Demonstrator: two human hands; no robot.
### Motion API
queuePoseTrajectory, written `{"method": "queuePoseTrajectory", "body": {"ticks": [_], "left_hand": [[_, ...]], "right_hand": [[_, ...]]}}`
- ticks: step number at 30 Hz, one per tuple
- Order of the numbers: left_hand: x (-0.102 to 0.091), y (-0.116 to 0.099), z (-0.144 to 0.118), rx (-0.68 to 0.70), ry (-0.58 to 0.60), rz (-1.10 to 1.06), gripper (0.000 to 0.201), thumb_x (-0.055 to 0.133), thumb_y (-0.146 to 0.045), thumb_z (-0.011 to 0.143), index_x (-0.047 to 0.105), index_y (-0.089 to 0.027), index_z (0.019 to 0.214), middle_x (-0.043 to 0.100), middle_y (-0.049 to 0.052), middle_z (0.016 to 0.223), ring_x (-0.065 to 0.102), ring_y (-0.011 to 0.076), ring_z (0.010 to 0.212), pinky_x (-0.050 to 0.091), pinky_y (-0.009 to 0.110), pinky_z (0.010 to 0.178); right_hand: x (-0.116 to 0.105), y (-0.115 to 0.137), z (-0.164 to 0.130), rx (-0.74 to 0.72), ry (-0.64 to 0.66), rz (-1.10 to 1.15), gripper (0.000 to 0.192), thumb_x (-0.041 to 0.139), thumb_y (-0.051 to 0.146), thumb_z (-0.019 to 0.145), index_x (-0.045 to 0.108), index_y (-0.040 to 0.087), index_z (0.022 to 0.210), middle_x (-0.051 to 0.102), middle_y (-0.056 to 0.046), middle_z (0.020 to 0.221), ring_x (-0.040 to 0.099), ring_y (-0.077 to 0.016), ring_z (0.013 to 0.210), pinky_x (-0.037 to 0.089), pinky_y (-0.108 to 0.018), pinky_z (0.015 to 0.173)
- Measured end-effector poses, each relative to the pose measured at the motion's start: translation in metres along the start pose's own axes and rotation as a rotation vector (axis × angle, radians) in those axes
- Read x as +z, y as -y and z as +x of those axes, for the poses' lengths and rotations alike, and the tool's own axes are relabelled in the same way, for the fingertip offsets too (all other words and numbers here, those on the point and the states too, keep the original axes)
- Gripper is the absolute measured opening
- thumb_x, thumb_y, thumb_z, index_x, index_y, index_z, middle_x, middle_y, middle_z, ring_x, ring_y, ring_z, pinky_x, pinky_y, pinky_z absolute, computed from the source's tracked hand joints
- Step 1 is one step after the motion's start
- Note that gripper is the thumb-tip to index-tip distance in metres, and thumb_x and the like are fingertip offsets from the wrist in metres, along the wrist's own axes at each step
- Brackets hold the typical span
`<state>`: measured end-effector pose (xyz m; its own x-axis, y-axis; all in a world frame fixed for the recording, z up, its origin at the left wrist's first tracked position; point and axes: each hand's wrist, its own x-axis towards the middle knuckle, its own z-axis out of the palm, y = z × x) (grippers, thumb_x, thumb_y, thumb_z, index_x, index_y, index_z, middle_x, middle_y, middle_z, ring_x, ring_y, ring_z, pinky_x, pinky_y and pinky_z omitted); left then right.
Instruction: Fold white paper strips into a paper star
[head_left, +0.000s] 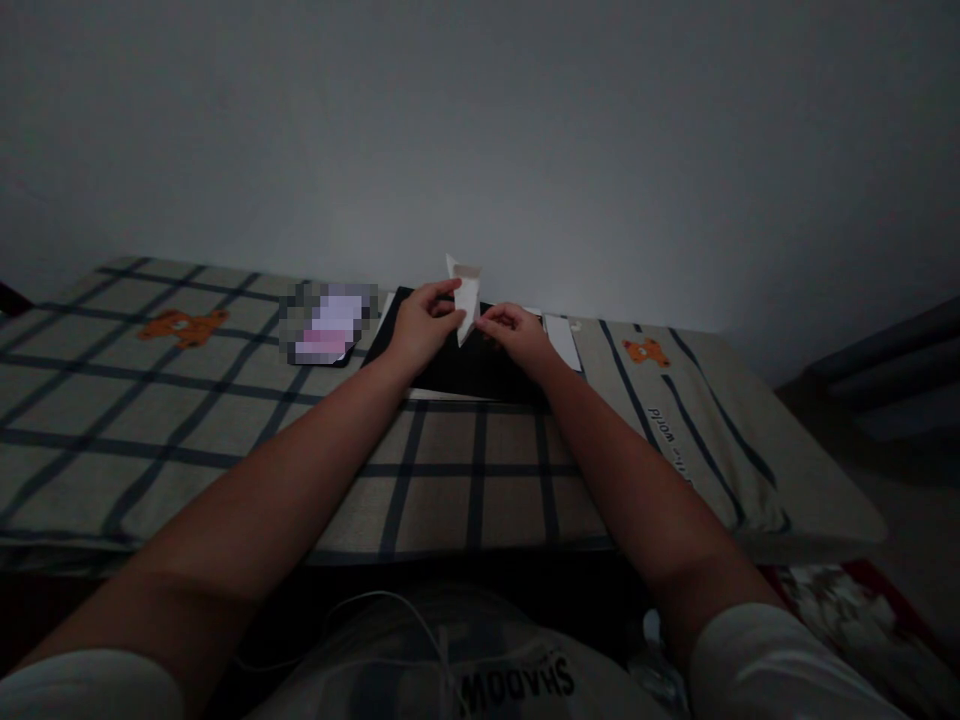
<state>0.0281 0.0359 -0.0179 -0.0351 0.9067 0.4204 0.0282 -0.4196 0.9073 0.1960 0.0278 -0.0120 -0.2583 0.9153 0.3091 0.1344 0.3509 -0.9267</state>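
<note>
Paper (466, 296), folded to a point, stands upright between our hands at the far edge of the checked bedcover (225, 420). Our left hand (421, 322) pinches its near side; our right hand (514, 333) closes fingertips on its lower tip, above a dark board (480, 372) serving as firm backing.

Both hands meet over a black board (457, 370) lying on the checked bed (225, 420), the left hand (424, 325) and right hand (517, 335) pinching a folded white paper (466, 300) between them. Just behind them the wall (480, 150) closes the way forward. Left of the left hand a blurred pink-and-white object (330, 325) lies close by; beyond it the bed is open. Right of the right hand white sheets (562, 342) lie flat, then open bedding. Toward the body, bare checked cloth gives free passage.
</note>
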Motion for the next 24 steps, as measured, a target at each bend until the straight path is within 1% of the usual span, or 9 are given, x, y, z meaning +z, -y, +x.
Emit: {"method": "queuePoseTrajectory", "body": {"ticks": [5, 7, 9, 13, 18, 24], "left_hand": [[0.001, -0.006, -0.003, 0.020, 0.067, 0.022, 0.047, 0.067, -0.015, 0.065, 0.061, -0.017, 0.112, 0.065, 0.008, 0.104, 0.063, 0.0154, 0.085, 0.049, 0.030, 0.080], [0.002, -0.009, -0.004, 0.022, 0.076, 0.032, 0.046, 0.068, -0.015, 0.065, 0.062, -0.017, 0.110, 0.065, 0.008, 0.105, 0.063, 0.0149, 0.084, 0.049, 0.030, 0.080], [0.003, -0.013, -0.006, 0.007, 0.069, 0.048, 0.043, 0.067, -0.016, 0.067, 0.063, -0.018, 0.109, 0.065, 0.007, 0.101, 0.062, 0.0145, 0.082, 0.049, 0.030, 0.080], [0.004, -0.016, -0.008, -0.025, 0.058, 0.079, 0.037, 0.066, -0.023, 0.070, 0.066, -0.017, 0.107, 0.067, 0.005, 0.088, 0.061, 0.0142, 0.075, 0.049, 0.030, 0.076], [0.004, -0.016, -0.007, -0.025, 0.078, 0.080, 0.043, 0.071, -0.032, 0.067, 0.066, -0.016, 0.107, 0.066, 0.005, 0.087, 0.059, 0.0137, 0.072, 0.048, 0.029, 0.072], [0.002, -0.010, -0.006, -0.042, 0.082, 0.099, 0.042, 0.071, -0.027, 0.068, 0.065, -0.017, 0.108, 0.064, 0.002, 0.075, 0.056, 0.0126, 0.064, 0.046, 0.027, 0.067]], "right_hand": [[-0.002, -0.005, 0.001, 0.055, 0.015, 0.039, 0.033, 0.071, 0.045, 0.065, 0.053, 0.019, 0.076, 0.055, 0.003, 0.068, 0.049, -0.0093, 0.060, 0.038, -0.022, 0.052], [-0.003, -0.007, 0.002, 0.089, 0.027, 0.068, 0.034, 0.072, 0.045, 0.064, 0.051, 0.020, 0.076, 0.055, 0.004, 0.068, 0.049, -0.0092, 0.060, 0.038, -0.021, 0.051], [-0.004, -0.008, 0.002, 0.111, 0.040, 0.096, 0.035, 0.073, 0.044, 0.062, 0.050, 0.020, 0.075, 0.056, 0.004, 0.067, 0.050, -0.0091, 0.060, 0.039, -0.021, 0.051], [-0.004, -0.008, 0.002, 0.110, 0.050, 0.120, 0.036, 0.074, 0.041, 0.061, 0.048, 0.020, 0.072, 0.055, 0.005, 0.062, 0.048, -0.0077, 0.055, 0.038, -0.021, 0.051], [-0.003, -0.009, 0.002, 0.107, 0.059, 0.144, 0.036, 0.074, 0.040, 0.062, 0.046, 0.020, 0.070, 0.054, 0.006, 0.058, 0.045, -0.0068, 0.050, 0.035, -0.021, 0.049], [-0.003, -0.008, 0.001, 0.097, 0.073, 0.096, 0.036, 0.075, 0.041, 0.061, 0.049, 0.020, 0.072, 0.054, 0.006, 0.059, 0.047, -0.0073, 0.052, 0.036, -0.021, 0.050]]}}
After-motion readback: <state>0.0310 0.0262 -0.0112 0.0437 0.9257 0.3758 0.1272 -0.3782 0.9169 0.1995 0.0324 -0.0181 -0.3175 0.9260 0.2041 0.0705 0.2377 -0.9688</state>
